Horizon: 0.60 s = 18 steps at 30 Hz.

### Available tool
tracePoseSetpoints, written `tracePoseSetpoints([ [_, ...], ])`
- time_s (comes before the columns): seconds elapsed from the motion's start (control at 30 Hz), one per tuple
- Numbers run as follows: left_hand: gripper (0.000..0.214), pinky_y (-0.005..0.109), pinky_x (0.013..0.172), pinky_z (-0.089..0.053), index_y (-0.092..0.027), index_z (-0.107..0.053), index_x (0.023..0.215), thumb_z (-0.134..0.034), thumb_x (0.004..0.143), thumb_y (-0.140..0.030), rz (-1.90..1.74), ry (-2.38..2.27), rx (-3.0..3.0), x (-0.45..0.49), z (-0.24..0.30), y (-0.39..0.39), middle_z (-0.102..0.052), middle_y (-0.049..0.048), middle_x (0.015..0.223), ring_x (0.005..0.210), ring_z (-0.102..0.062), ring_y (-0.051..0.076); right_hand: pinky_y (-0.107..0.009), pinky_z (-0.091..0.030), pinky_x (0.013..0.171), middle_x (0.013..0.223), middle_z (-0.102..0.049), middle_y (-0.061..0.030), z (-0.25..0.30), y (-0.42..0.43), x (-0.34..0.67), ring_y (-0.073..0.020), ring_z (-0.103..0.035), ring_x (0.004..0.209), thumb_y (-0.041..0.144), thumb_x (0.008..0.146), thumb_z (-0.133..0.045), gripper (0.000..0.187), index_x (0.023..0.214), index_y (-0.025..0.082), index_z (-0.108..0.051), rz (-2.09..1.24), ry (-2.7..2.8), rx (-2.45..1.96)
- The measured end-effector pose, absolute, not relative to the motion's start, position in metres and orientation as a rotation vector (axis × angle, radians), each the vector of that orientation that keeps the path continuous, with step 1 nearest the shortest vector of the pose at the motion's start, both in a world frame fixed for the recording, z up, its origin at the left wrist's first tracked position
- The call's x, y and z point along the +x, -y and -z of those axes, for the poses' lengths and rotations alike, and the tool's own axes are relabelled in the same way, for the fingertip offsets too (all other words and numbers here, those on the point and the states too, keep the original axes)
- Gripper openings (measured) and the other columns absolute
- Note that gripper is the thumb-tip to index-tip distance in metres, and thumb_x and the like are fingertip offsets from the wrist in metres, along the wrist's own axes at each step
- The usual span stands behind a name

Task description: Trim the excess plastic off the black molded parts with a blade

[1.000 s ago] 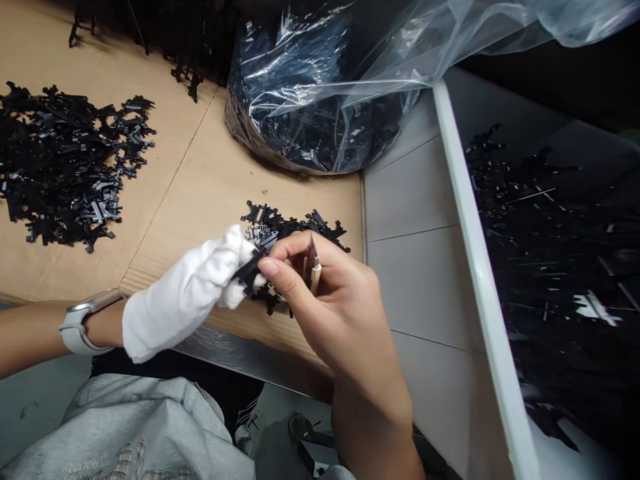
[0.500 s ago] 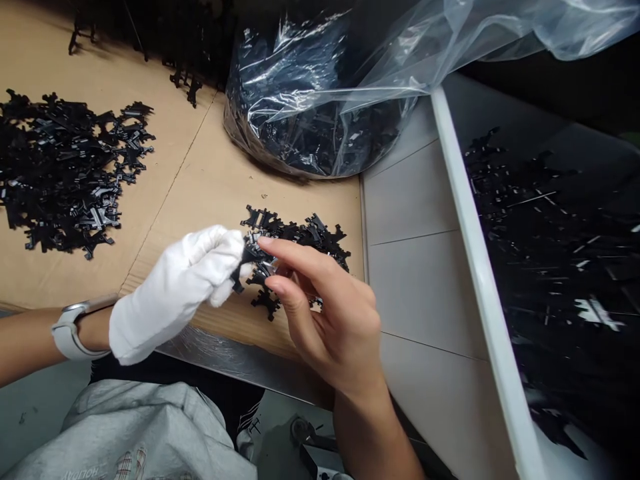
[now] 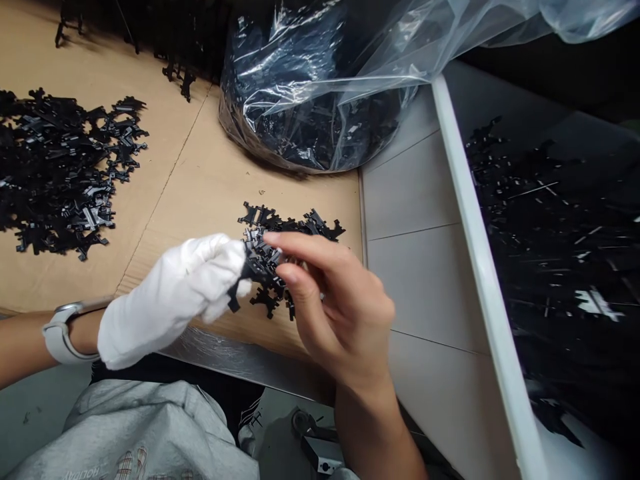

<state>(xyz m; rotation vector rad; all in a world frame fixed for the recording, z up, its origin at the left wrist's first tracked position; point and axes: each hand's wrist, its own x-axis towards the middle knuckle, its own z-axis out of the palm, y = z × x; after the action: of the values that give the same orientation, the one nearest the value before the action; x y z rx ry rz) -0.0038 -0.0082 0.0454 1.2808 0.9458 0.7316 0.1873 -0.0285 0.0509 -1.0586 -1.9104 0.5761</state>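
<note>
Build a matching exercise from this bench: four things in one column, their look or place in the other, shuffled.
1 left hand
2 right hand
3 plastic bag
4 large pile of black parts

A far left on the cardboard
B bare, reaching into the small pile
C white-gloved, pinching a black part
D behind the small pile, stuffed with black parts

Pairs: 1-C, 2-B, 3-D, 4-A

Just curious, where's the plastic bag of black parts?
Top centre of the head view: the plastic bag sits on the cardboard, beyond the small pile.
</note>
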Motion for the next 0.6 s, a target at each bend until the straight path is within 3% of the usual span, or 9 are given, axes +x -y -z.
tracePoseSetpoints([
  [0.27, 0.036, 0.028, 0.061, -0.044, -0.024, -0.04, 0.064, -0.047, 0.099, -0.031, -0.827, -1.02, 1.32, -0.004, -0.044, 0.005, -0.046, -0.0049, 0.054, 0.052, -0.045, 0.011, -0.027, -0.063, 0.071, 0.11, -0.079, -0.0032, -0.052, 0.035, 0.19, -0.0134, -0.073, 0.073, 0.022, 0.103, -0.067, 0.023, 0.125, 0.026, -0.063, -0.581, 2.005, -1.066],
  [0.6, 0.033, 0.027, 0.053, -0.046, -0.026, -0.038, 0.064, -0.045, 0.096, -0.025, -0.863, -1.017, 1.313, -0.001, -0.046, 0.004, -0.047, -0.0059, 0.048, 0.046, -0.046, 0.012, -0.027, -0.062, 0.067, 0.095, -0.08, -0.0013, -0.051, 0.035, 0.181, -0.0148, -0.073, 0.07, 0.024, 0.103, -0.065, 0.02, 0.123, 0.026, -0.06, -0.57, 2.093, -1.051],
])
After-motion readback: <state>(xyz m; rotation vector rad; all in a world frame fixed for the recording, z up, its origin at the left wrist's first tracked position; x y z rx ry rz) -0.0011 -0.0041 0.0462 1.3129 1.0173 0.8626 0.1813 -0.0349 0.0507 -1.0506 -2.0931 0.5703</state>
